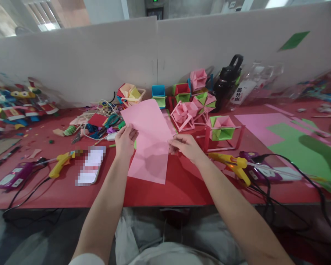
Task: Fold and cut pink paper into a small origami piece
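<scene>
With our left hand (126, 140) we pinch one edge of a pink paper sheet (151, 151), and with our right hand (184, 145) the opposite edge. It spans between both hands, above the red desk (186, 189); a yellow glue gun (231, 163) lies right of our right hand.

A red surface (182, 193) carries toy figures (23, 105) at far left, a phone (92, 165) with a yellow glue gun (61, 164) left of it, folded-paper models (222, 128) toward the back, a black bottle (226, 84), and green paper (306, 154) beside pink paper (260, 127) at right
</scene>
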`<state>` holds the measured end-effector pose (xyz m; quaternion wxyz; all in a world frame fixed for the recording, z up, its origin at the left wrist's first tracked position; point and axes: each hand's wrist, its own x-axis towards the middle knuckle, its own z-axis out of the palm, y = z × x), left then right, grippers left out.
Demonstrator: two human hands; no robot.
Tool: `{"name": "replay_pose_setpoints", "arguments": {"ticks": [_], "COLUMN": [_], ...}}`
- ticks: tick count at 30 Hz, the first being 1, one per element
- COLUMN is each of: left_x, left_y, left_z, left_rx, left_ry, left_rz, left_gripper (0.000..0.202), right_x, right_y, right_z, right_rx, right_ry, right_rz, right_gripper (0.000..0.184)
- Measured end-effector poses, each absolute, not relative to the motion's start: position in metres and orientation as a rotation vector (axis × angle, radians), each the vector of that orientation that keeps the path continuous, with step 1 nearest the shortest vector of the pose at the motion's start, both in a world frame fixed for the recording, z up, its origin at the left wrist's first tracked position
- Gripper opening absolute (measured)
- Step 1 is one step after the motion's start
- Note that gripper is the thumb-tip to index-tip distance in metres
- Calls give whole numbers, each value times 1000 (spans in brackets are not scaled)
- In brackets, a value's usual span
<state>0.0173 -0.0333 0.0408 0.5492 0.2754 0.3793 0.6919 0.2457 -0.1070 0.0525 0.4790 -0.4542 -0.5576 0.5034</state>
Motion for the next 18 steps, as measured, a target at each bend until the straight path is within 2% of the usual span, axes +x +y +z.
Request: {"name": "replay_pose_setpoints", "arguments": {"ticks": [6,9,13,18], "left_x": [19,21,23,26], "left_y": [-43,-47,-48,-48], "left_z": [49,50,45,40], "left_rx": [851,958,1036,1129], "left_ry": [950,945,932,914], "left_rz": [1330,1217,1220,1110], "left_gripper": [27,30,36,39], "right_x": [254,259,261,252], "right_y": [-99,-95,-92,-92], "right_z": [50,48,47,43], "right_rx": [-1060,-1047,-1044,-940], "right_ry": [-938,-853,-844,-830], "right_rz": [784,674,690,904], "right_gripper": [28,29,31,32]}}
